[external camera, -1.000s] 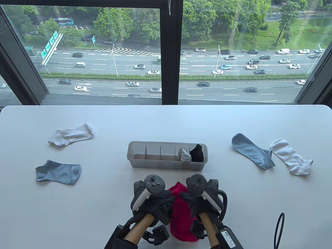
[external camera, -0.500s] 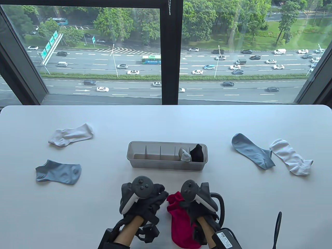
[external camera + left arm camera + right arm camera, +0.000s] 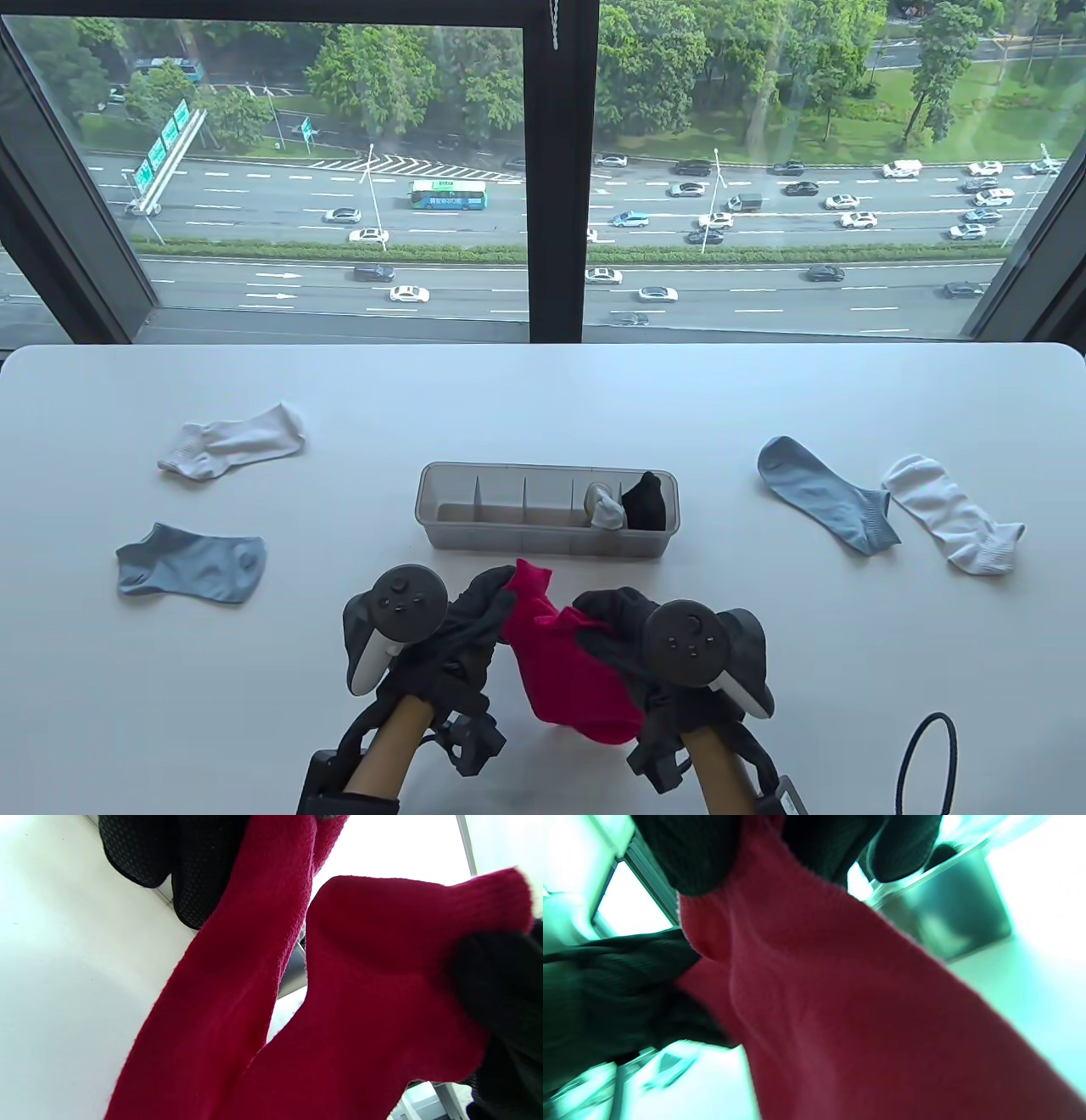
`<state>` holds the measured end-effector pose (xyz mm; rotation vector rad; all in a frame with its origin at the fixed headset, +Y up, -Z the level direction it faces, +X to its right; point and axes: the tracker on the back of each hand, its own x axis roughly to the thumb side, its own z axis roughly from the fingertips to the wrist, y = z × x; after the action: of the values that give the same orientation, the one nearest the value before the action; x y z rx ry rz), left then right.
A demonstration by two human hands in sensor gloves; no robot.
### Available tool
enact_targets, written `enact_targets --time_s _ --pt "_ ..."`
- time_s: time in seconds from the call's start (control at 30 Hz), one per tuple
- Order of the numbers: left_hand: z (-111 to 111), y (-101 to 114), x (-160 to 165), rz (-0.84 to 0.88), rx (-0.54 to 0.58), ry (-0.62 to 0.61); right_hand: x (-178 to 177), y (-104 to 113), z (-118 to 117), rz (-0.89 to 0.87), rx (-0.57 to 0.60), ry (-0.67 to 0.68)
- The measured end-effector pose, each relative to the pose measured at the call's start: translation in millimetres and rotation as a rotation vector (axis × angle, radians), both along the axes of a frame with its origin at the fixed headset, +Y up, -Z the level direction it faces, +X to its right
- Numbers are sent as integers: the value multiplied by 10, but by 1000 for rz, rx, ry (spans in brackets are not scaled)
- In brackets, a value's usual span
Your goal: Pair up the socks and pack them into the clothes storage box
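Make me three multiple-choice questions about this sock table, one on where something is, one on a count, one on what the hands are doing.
1. Where in the storage box is the black sock?
A. leftmost compartment
B. middle compartment
C. rightmost compartment

2. How many loose socks lie on the table?
A. two
B. four
C. six

3. What holds the red socks?
A. both hands
B. left hand only
C. nothing

Answers:
1 C, it stands at the box's right end.
2 B, two white and two blue lie flat.
3 A, the left hand and right hand both grip the red fabric.
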<state>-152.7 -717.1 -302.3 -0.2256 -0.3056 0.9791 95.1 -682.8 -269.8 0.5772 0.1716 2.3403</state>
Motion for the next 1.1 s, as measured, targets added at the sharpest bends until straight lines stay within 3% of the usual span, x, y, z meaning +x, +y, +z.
enact_targets --time_s 0.07,0.13,0.2,0.43,0.5,0.6,0.73,0.8,0.83,0.9,0.97,1.07,1.1 --pt "5 21 50 82 -18 -79 -37 -25 1 -99 -71 42" --pt "34 65 135 166 -55 -183 -33 -54 8 -113 -20 -88" --pt "62 93 180 171 -74 -216 3 -42 19 -107 54 -129" --pt "101 80 221 270 -103 -337 29 -21 56 -127 84 -223" --pt "114 95 249 198 -97 -362 22 -34 59 -138 72 -235" --pt "129 155 298 -8 33 -257 24 -74 41 -139 50 -239" --pt "135 179 286 63 25 -233 113 -82 -8 -125 59 -246" --pt "155 223 276 -25 62 -247 166 -67 -50 -46 41 -111" --pt "167 256 290 -101 101 -277 180 -76 -66 36 -37 -25" --pt "198 299 323 -211 139 -297 195 -122 -64 110 -93 30" --pt "215 319 355 -259 161 -306 195 -164 -90 64 -104 15" --pt "212 341 319 -252 204 -197 247 -159 -91 -52 -56 -111" --pt "200 341 308 -227 219 -189 250 -144 -90 -84 -55 -95"
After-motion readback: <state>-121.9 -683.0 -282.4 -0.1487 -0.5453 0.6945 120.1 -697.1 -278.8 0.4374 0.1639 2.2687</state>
